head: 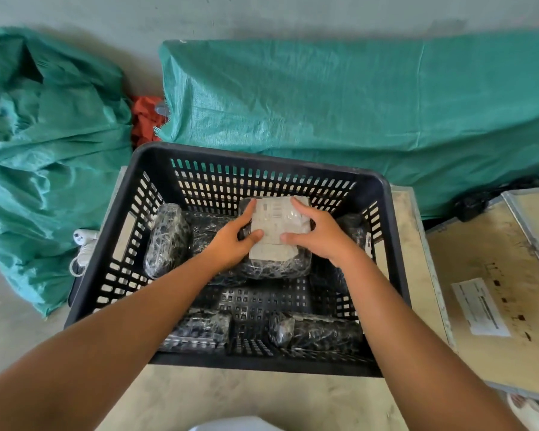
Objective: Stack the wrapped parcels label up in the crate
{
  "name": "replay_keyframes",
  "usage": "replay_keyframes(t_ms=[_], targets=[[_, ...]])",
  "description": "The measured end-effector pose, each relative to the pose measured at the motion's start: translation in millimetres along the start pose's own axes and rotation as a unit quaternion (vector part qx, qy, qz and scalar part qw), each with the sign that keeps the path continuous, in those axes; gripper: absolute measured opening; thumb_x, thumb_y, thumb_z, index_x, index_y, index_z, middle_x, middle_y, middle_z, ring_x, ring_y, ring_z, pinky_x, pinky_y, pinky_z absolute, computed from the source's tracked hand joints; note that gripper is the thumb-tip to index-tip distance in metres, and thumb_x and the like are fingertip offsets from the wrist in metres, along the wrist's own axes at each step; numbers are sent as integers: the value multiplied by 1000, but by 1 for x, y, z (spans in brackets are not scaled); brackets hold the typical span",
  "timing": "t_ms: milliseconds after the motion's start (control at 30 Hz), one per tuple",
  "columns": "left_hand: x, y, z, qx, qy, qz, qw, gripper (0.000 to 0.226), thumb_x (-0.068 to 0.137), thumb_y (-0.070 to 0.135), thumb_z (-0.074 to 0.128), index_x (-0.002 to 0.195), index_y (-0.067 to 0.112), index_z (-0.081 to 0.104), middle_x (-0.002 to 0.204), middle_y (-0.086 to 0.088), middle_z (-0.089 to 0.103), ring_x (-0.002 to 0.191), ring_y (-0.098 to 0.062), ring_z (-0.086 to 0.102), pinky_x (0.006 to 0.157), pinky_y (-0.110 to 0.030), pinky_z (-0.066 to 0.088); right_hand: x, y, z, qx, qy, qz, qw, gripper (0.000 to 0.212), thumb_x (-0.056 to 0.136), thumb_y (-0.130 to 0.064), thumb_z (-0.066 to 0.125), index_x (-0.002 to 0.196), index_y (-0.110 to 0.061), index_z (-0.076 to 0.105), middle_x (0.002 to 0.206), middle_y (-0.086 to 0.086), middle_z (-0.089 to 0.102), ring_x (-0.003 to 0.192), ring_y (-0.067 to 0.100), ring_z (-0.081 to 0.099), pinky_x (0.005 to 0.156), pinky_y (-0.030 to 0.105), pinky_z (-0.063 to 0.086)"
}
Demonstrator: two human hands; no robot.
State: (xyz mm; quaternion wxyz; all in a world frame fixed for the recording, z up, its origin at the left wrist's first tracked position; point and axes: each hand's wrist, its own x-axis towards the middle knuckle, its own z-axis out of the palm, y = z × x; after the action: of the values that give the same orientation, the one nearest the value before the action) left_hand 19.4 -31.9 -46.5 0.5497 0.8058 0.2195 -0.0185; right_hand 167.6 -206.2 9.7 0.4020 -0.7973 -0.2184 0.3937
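Note:
A black slotted crate stands in front of me on a pale board. Inside it lie several black parcels in clear wrap. One parcel sits near the crate's far wall with its white label facing up. My left hand grips its left side and my right hand its right side, thumbs on the label. Another parcel stands on edge at the left wall. Two more lie at the near wall, one at the left and one at the right.
Green woven sacks lie behind the crate and to its left, with a red cloth between them. A white cord with a plug lies by the crate's left wall. A wooden board with a paper label is at the right.

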Motion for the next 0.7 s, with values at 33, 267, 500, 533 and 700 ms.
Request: replay_keyframes(t_ms=[33, 267, 500, 533, 700], targets=[[2, 1, 4, 9, -31, -20, 999, 87, 96, 40, 63, 159, 39, 4, 149, 10, 38, 120, -15, 57, 88, -22, 54, 1, 5, 4, -23, 2, 16, 1000, 106, 72, -13, 92, 158, -30, 34, 149, -6, 49, 126, 14, 55, 103, 33, 51], [12, -1, 52, 260, -145, -95, 950, 131, 83, 45, 75, 150, 27, -35, 143, -28, 45, 134, -43, 39, 110, -54, 36, 20, 24, 22, -206, -12, 133, 969, 127, 67, 1, 91, 162, -33, 15, 149, 9, 45, 122, 26, 55, 98, 33, 52], [16, -7, 64, 371, -95, -109, 917, 114, 82, 56, 72, 160, 17, -1, 159, -25, 26, 145, -41, 26, 111, -51, 39, 35, 31, 42, -269, 14, 173, 947, 105, 86, -1, 74, 163, -34, 11, 155, 19, 23, 135, 39, 41, 115, 44, 36], [14, -8, 64, 371, -90, -107, 918, 112, 82, 55, 72, 160, 17, 1, 159, -25, 26, 146, -41, 25, 112, -51, 38, 36, 37, 43, -274, 18, 153, 949, 93, 92, -4, 67, 164, -28, 12, 160, 23, 18, 143, 43, 31, 118, 46, 30], [8, -6, 69, 451, -81, -47, 887, 93, 94, 40, 64, 160, 14, 4, 159, -27, -27, 150, -45, -12, 113, -58, 34, 27, 56, 61, -403, 23, 88, 910, 60, 108, -16, 39, 163, -9, 14, 169, 21, -1, 154, 41, 5, 122, 47, 14]])
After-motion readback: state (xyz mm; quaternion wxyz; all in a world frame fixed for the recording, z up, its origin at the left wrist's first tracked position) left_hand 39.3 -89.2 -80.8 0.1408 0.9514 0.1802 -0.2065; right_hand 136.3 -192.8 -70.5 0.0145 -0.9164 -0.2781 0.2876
